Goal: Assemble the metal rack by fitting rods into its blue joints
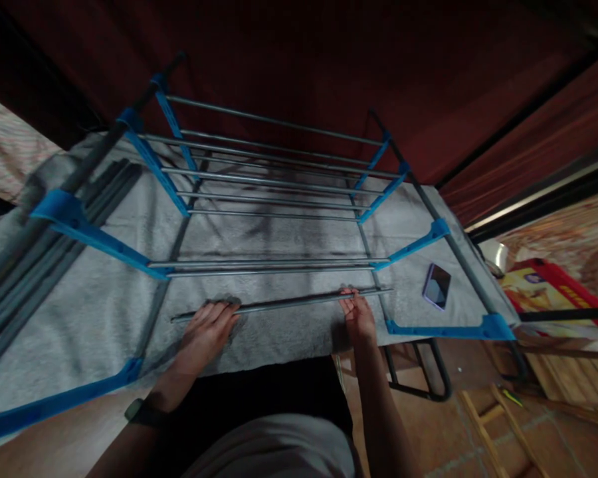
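Note:
A thin grey metal rod point(289, 303) lies across the front of a rack frame, between my two hands. My left hand point(212, 326) wraps over the rod near its left end. Near the other end, my right hand point(359, 315) grips it with thumb and fingers. The rack has blue plastic brackets point(107, 245) on thicker grey side tubes point(466, 272). Thin crossbars point(274, 271) join the brackets behind the rod. The front blue brackets, left point(64, 401) and right point(438, 330), carry no crossbar between them.
The rack rests on a grey cloth-covered table point(279, 345). Several loose grey tubes point(54, 265) lie at the left. A phone point(437, 287) lies inside the right side. A red and yellow box point(553, 292) and a wooden frame point(498, 431) stand at the right. Dark red curtain hangs behind.

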Available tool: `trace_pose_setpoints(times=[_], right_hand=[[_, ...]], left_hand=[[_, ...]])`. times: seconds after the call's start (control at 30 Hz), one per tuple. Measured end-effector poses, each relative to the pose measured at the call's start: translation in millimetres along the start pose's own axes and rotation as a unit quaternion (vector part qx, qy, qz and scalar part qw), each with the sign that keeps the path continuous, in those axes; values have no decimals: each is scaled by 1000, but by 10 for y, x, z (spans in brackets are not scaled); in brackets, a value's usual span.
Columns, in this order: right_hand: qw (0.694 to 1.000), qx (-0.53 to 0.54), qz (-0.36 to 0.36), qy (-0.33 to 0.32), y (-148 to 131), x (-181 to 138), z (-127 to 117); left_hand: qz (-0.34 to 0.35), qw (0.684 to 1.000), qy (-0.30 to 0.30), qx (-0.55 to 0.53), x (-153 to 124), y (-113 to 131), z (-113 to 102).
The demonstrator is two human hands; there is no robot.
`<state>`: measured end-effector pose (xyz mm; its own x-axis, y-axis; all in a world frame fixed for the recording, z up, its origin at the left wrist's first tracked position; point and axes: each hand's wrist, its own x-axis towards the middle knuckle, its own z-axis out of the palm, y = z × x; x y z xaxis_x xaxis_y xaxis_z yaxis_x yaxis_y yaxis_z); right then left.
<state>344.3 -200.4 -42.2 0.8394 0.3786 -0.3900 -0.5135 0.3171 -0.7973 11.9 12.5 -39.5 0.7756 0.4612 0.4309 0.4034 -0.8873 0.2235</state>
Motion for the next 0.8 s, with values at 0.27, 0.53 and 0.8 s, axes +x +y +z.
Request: trace_pose_setpoints(times=[0.27, 0.53, 0.8], right_hand=[[1000, 0, 7, -3, -6, -19, 33], [1000, 16, 13, 4, -22, -28, 85], [999, 32, 9, 3, -39, -64, 119]], left_hand=[[-14, 999, 4, -33, 5, -63, 4], [-2, 1000, 6, -5, 10, -84, 2], [-20, 1000, -8, -13, 25, -82, 3]])
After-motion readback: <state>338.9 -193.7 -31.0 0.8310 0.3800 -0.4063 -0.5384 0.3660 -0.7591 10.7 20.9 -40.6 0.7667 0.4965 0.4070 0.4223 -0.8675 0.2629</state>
